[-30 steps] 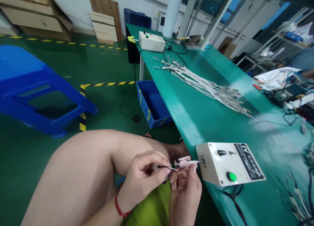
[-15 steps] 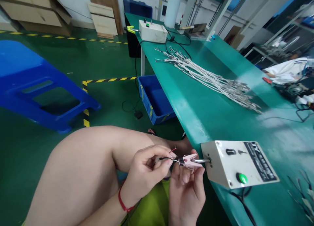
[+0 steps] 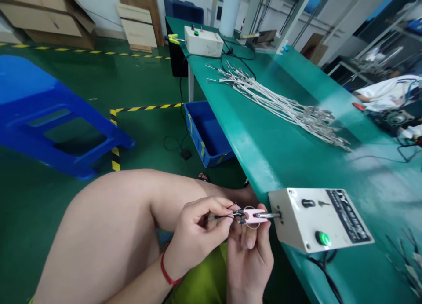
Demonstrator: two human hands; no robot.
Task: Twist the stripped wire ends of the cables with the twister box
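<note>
My left hand [image 3: 198, 231] pinches the end of a thin cable with red and black wires [image 3: 227, 212] just left of a small pink clip [image 3: 253, 216]. My right hand [image 3: 249, 255] cups under that pink clip, fingers curled up around it. The clip sits on a metal shaft sticking out of the left side of a white control box [image 3: 316, 220] with a green button, which stands at the near edge of the green table [image 3: 283, 154]. Both hands hover over my bare knee, off the table's edge.
A long bundle of white cables with metal ends [image 3: 280, 106] lies across the table. A second white box [image 3: 202, 41] stands at the far end. A blue bin [image 3: 206, 134] and a blue stool [image 3: 49, 115] are on the green floor. Another person's arm [image 3: 382, 95] rests at the right.
The pink clip has turned level on the shaft, and my left hand has brought the wire ends closer into it. My right fingers have curled up more tightly under the clip.
</note>
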